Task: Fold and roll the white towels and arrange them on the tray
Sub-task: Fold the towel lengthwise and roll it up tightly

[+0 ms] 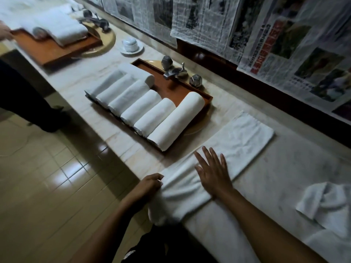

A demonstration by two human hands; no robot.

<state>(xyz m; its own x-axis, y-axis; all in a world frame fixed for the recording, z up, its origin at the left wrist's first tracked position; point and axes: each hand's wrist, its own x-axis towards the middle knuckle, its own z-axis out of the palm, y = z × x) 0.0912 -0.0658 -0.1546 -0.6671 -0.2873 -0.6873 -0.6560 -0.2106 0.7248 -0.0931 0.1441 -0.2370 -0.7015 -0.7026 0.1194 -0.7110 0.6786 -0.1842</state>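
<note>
One white towel (245, 137) lies folded into a long strip on the marble counter (275, 177), running away from the hands. Its near end is bunched and droops over the counter's edge. Several rolled towels (141, 108) lie side by side in the wooden tray (171, 91), ahead and to the left of the left hand, and another roll lies across behind them. Beyond that tray stands a metal tap (175, 71). To the right of the right hand lies a crumpled white cloth (326, 204). Far ahead to the left sit a white cup (131, 44) on a saucer and a second tray (49, 50) bearing folded towels, with another person's hand (4, 32) at its corner. Newspaper sheets (209, 18) cover the wall. The left hand (150, 184) has its fingers curled, gripping the strip's left edge near the bunched end. The right hand (213, 172) rests flat on the strip, fingers straight and spread. The two hands are apart, with towel between them.
</note>
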